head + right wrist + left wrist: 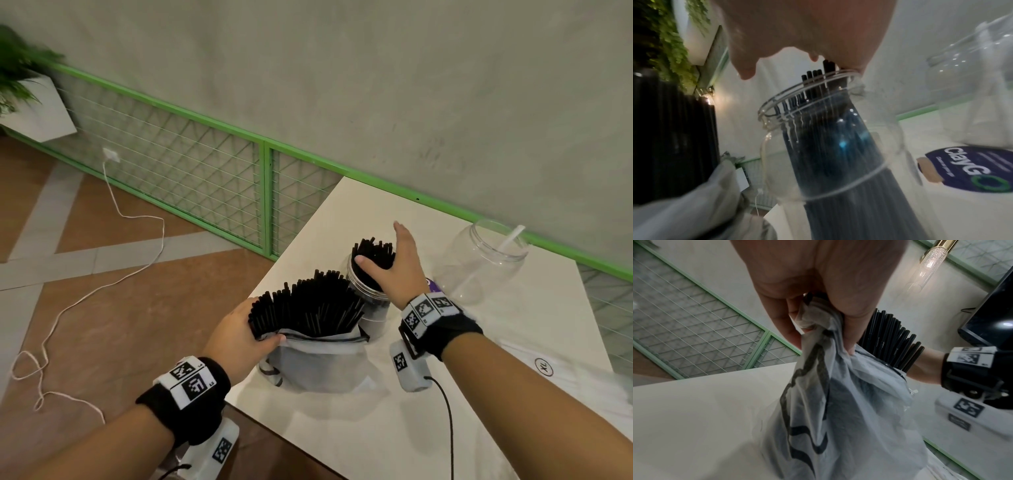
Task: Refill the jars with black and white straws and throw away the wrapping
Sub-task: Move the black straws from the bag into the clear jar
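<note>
My left hand (246, 325) grips the rim of the translucent plastic wrapping (318, 363) at the table's left edge. A thick fan of black straws (308, 308) sticks up out of it. In the left wrist view the fingers (838, 331) bunch the wrapping (838, 402) beside the straws (890, 337). Just behind stands a clear jar (370, 301) with black straws in it. My right hand (399, 257) rests on their tops, thumb on the left, fingers straight. The right wrist view shows the palm (807, 24) over the jar (828, 154).
A second clear jar (479, 270) holding one white straw (512, 238) stands to the right, near the wall. A pack of white straws (565, 377) lies at the table's right. A purple round label (966, 168) lies between the jars. A white cable (113, 205) trails on the floor.
</note>
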Demonstrator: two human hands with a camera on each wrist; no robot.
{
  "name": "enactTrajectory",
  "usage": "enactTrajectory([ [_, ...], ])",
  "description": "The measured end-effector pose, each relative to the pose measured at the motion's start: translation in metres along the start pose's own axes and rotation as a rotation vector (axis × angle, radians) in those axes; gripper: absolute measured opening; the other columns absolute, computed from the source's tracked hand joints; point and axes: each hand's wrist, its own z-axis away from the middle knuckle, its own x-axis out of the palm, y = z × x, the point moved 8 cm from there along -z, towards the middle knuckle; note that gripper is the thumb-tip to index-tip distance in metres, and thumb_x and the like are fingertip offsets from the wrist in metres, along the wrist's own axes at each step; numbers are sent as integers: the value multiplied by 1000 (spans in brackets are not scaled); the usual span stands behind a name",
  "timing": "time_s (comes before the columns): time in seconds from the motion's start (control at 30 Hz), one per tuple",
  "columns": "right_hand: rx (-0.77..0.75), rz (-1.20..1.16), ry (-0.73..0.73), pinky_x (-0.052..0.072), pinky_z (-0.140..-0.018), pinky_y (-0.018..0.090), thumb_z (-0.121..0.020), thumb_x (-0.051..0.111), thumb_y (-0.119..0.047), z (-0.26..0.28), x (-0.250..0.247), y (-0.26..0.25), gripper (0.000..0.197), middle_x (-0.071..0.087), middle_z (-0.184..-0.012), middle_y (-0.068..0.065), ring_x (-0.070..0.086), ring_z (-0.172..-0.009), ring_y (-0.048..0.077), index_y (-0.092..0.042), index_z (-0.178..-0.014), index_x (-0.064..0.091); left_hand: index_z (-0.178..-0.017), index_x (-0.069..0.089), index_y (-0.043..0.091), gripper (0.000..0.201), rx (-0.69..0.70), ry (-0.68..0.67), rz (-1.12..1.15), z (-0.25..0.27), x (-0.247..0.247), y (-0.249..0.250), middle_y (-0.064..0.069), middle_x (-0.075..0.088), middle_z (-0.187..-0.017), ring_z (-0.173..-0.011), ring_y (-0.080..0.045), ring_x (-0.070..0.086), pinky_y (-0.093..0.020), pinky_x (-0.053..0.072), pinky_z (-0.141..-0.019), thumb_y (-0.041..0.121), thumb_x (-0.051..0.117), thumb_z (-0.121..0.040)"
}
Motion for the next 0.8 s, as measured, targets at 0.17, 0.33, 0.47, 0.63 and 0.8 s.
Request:
enactTrajectory([
  [0.17, -76, 325, -129, 24, -116, 49, -78, 58, -68, -22, 22, -13, 85, 24, -156, 6, 22, -143, 27, -30, -147, 28, -110, 58, 27, 41, 0, -4, -9, 1, 0, 4, 13, 62, -100, -92, -8, 59, -32, 50, -80, 25, 77, -74],
  [0.33, -126, 266, -40, 33, -94, 30, -91, 60, -35, -27, 25, -10, 25, 60, -117, 4, 44, -115, 31, -17, -109, 63, -104, 57, 28, 37, 7, -5, 0, 2, 1, 6, 13, 63, -97, -90, -7, 59, -34, 51, -79, 23, 77, -74],
  [0.47, -162, 181, 4, 26, -81, 21, -91, 58, -12, -23, 19, -12, 6, 63, -101, 6, 44, -103, 28, -8, -93, 63, -102, 58, 26, 34, 19, 1, -5, 2, 0, 8, 14, 62, -94, -88, -4, 58, -33, 50, -77, 23, 77, -74],
  [0.63, -124, 138, 111, 25, -81, 18, -92, 58, -13, -27, 0, -14, 10, 63, -104, 7, 44, -106, 28, -8, -97, 64, -102, 56, 31, 37, 27, 3, 3, 2, 0, 8, 17, 61, -96, -90, -4, 58, -30, 50, -78, 24, 77, -73],
  [0.8, -92, 278, 5, 27, -101, 31, -91, 62, -29, -29, 2, 0, 27, 53, -125, 7, 39, -120, 31, -14, -114, 62, -105, 54, 33, 39, 36, -1, 1, 3, 0, 10, 14, 61, -100, -92, -8, 58, -29, 48, -80, 22, 76, -75],
])
